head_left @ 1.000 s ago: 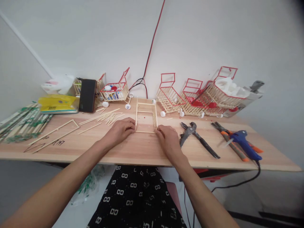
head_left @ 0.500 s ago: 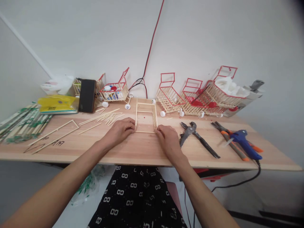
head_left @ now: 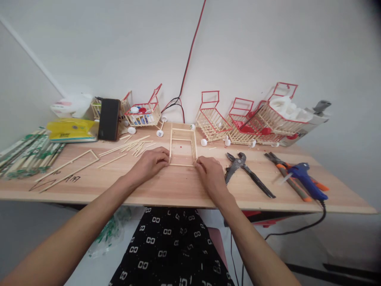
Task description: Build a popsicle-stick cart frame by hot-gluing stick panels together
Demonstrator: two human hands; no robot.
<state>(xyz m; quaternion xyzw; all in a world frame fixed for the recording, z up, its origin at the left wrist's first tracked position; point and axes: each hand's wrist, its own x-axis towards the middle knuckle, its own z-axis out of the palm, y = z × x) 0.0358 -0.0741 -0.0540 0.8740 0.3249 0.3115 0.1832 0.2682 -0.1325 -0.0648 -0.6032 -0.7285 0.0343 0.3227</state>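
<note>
A pale wooden stick frame lies on the wooden table, in front of me at the middle. My left hand rests palm down with its fingers pinched on the frame's near left corner. My right hand does the same at the near right corner. Both hands press the near crossbar against the tabletop.
Black pliers, an orange-handled tool and a blue glue gun lie to the right. Red-rimmed stick carts stand along the wall. Loose sticks, a flat stick frame, packed chopsticks and a black phone are at left.
</note>
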